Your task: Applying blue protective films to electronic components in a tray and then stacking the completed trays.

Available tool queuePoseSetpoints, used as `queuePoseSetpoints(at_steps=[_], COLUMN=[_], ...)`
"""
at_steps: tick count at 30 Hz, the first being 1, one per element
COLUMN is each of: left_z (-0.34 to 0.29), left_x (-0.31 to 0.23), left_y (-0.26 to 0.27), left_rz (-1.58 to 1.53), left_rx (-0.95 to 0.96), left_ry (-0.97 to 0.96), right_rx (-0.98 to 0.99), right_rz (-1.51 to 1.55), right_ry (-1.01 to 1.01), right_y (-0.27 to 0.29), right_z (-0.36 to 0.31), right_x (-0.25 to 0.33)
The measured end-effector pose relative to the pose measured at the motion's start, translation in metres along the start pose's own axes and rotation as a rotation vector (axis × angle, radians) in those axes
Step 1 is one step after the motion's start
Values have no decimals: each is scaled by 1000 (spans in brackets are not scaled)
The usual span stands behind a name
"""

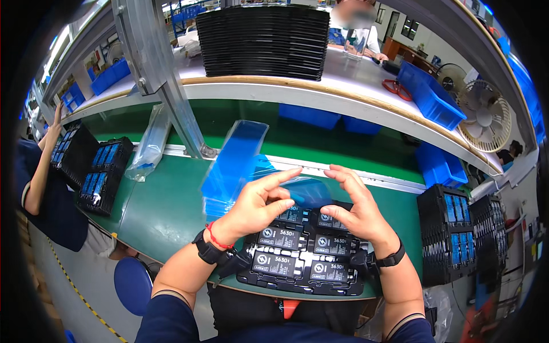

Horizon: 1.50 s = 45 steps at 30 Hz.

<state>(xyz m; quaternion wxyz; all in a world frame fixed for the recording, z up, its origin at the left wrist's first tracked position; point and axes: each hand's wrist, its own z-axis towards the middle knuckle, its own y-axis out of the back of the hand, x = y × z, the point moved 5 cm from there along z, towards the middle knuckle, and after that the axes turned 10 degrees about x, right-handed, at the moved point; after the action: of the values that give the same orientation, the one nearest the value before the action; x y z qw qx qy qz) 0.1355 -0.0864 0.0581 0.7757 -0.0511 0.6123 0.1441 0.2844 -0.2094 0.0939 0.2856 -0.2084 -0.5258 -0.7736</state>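
Observation:
A black tray (246,274) lies before me on the green bench, with several black battery packs (278,266) in its pockets, printed side up. Over its far edge is a curved sheet of clear blue film (311,193). My left hand (254,206) pinches the film's left side between thumb and bent fingers, its index finger stretched out. At the film's right side, my right hand (357,208) is open, thumb and fingers apart. Beyond my left hand lies a stack of blue film strips (234,166). The hands cover some far packs.
Stacked trays with blue-topped contents stand at right (449,234) and left (106,174). Beyond the green bench (154,206) runs a raised shelf with a tall black tray stack (263,43), blue bin (429,94) and fan (484,117). Another person's arm (43,166) is at left.

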Motion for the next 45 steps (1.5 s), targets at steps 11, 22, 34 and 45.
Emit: queuePoseSetpoints(at_steps=[11, 22, 34, 45], left_z=[-5, 0, -2, 1], left_x=[13, 28, 26, 26], left_y=[-5, -2, 21, 22], left_rz=[-53, 136, 167, 6], left_rx=[10, -81, -150, -137], left_ry=[41, 89, 319, 231], right_rx=[3, -244, -85, 25], right_rz=[374, -266, 702, 569], right_ry=[-160, 204, -588, -808], right_y=[-21, -2, -4, -13], right_z=[-12, -15, -70, -59], right_x=[-31, 18, -83, -95])
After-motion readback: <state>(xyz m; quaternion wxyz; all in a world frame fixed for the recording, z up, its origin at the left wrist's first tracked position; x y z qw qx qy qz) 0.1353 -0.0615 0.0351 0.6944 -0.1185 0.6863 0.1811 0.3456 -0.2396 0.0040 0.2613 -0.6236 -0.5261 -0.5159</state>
